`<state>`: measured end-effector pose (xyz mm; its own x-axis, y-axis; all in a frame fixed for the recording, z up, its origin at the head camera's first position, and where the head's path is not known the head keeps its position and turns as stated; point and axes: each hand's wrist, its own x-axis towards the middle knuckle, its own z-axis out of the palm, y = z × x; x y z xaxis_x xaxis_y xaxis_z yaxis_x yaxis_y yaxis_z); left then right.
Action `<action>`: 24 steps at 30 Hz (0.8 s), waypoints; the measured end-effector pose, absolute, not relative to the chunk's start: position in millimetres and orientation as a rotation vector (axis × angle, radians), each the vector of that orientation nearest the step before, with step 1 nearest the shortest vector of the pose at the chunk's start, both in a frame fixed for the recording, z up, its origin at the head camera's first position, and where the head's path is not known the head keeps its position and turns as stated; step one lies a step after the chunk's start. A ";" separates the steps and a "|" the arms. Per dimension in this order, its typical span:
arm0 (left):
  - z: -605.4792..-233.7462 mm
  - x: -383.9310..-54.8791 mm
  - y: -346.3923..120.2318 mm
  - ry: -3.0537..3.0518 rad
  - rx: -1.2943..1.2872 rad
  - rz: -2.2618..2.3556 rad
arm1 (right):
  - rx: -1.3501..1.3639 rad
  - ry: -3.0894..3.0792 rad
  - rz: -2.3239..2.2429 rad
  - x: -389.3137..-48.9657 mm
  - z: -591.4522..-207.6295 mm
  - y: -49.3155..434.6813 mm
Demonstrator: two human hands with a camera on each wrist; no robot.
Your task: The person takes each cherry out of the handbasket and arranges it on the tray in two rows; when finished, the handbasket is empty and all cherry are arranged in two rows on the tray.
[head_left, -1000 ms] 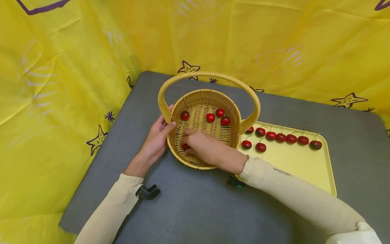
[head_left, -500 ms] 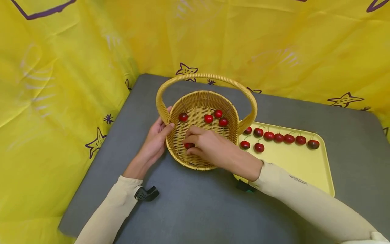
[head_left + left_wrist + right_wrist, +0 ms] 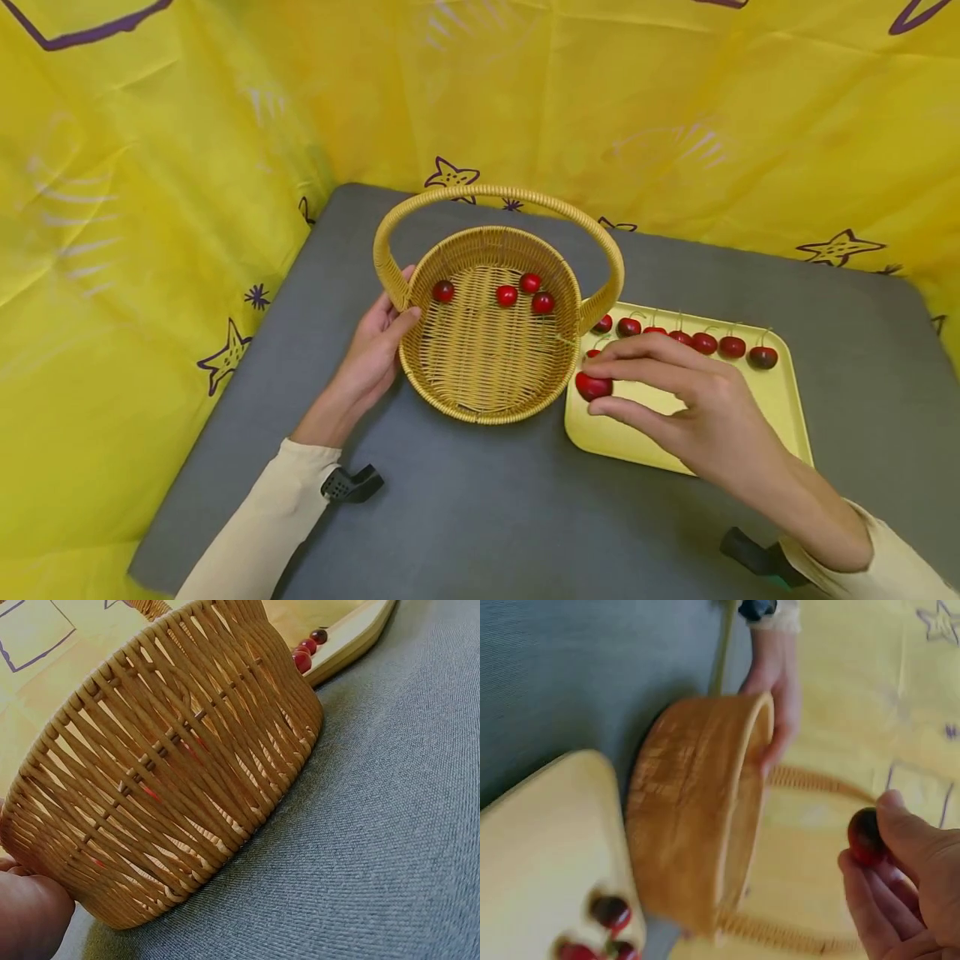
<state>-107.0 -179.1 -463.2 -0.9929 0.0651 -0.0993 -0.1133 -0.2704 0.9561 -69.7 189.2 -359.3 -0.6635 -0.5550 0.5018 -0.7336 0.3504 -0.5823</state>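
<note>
A round wicker basket (image 3: pixel 480 358) with a tall arched handle stands mid-table. Several red cherries (image 3: pixel 506 296) lie in its far half. My left hand (image 3: pixel 363 362) grips the basket's left side at the handle's foot, thumb near the rim. Between thumb and fingertips, my right hand (image 3: pixel 705 400) pinches a dark red cherry (image 3: pixel 594 386) over the left part of the yellow tray (image 3: pixel 615 437). In the right wrist view the pinched cherry (image 3: pixel 866 837) is held off any surface. Some tray cherries are partly hidden behind the right fingers.
Along the tray's far edge runs a row of stemmed cherries (image 3: pixel 732 347), to the right of the basket. The grey table (image 3: pixel 465 500) is backed by a yellow printed cloth (image 3: pixel 525 100) at the rear and left.
My right hand has lifted a cherry from the near left of the basket and carried it right, out over the tray. My left hand keeps its hold on the basket.
</note>
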 end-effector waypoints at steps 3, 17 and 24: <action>-462.0 -107.9 -179.2 1.817 -0.056 2.419 | 1.003 -2.396 1.166 -66.2 -365.9 213.8; -466.7 -101.6 -186.0 1.848 -0.070 2.373 | 0.524 -2.641 1.105 -68.4 -424.5 268.2; -464.8 -105.2 -183.4 1.836 -0.034 2.374 | 0.490 -2.663 1.156 -70.9 -448.1 275.2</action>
